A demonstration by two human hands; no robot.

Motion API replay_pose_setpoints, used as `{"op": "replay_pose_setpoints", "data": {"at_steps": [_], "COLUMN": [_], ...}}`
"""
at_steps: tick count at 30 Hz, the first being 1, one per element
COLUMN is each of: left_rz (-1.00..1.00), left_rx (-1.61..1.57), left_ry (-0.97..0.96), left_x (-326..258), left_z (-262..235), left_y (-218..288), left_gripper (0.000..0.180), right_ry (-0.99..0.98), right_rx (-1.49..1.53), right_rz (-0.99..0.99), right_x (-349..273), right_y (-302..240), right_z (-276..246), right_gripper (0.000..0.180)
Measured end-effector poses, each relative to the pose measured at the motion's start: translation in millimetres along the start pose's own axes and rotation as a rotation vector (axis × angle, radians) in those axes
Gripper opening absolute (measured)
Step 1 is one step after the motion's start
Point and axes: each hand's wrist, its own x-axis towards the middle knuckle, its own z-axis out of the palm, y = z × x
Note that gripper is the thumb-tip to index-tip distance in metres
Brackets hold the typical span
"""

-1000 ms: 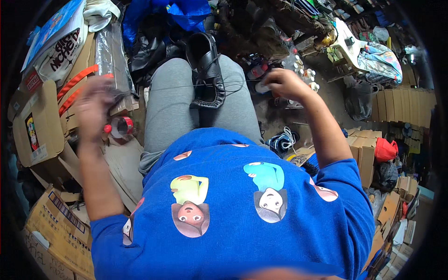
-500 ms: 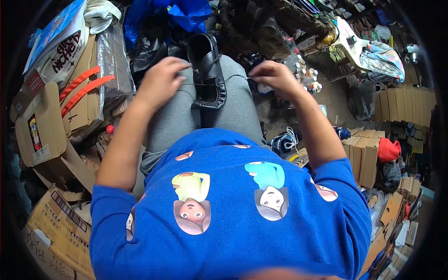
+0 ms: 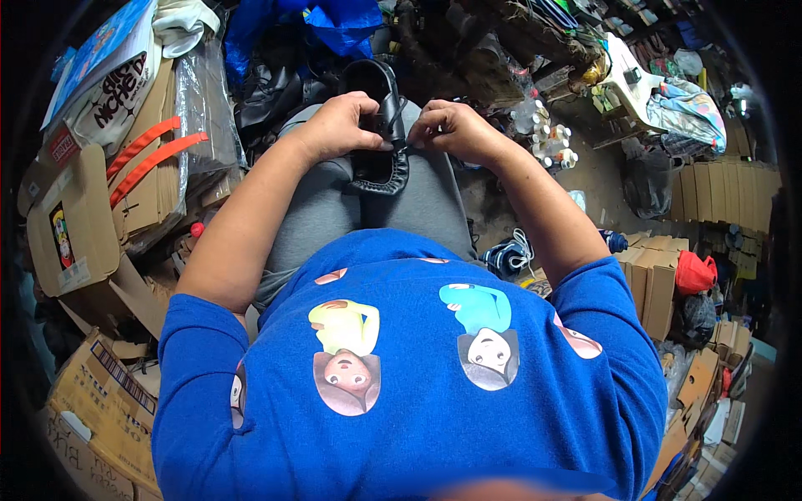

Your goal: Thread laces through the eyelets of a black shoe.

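Observation:
A black leather shoe [image 3: 378, 167] lies lengthwise on my lap, between my thighs in grey trousers. My left hand [image 3: 338, 127] grips its left side near the opening, fingers curled over the upper. On the other side my right hand [image 3: 451, 129] is closed on the shoe's edge, with a thin dark lace or strap [image 3: 399, 111] pinched between the fingers. Both hands meet over the middle of the shoe. Its toe points away from me and its stitched heel rim faces my blue shirt.
Cardboard boxes [image 3: 75, 217] with orange straps [image 3: 150, 154] pile up at my left. Small bottles [image 3: 547, 142] and a blue-and-white shoe [image 3: 510, 255] sit on the ground at my right. More brown boxes [image 3: 660, 267] and a red bag [image 3: 695, 271] stand farther right.
My left hand came from the boxes on the left over to the shoe. My right hand dropped from the bottles onto the shoe. Both now grip it.

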Motion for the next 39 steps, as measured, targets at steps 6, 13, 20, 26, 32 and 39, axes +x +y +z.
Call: {"op": "replay_pose_setpoints", "data": {"at_steps": [6, 13, 20, 26, 32, 39], "left_rz": [0.038, -0.032, -0.01, -0.023, -0.059, 0.015], "left_rx": [-0.074, -0.288, -0.288, -0.313, -0.288, 0.002], "left_ry": [-0.068, -0.256, -0.336, -0.328, -0.391, -0.188], "left_x": [1, -2, -2, -3, -3, 4], "left_z": [1, -1, 0, 0, -1, 1], "left_y": [-2, 2, -1, -1, 4, 7], "left_gripper": [0.024, 0.02, 0.02, 0.018, 0.019, 0.015], "right_ry": [0.107, 0.248, 0.275, 0.322, 0.254, -0.113], "right_rx": [0.059, -0.044, -0.104, -0.149, -0.609, -1.018], "right_rz": [-0.035, -0.082, -0.119, -0.146, -0.269, -0.195], "right_x": [-11, -29, -30, -30, -32, -5], "right_y": [5, -2, -3, -2, -35, -69], "right_z": [17, 32, 36, 39, 27, 27], "right_gripper": [0.023, 0.025, 0.021, 0.021, 0.018, 0.011]}}
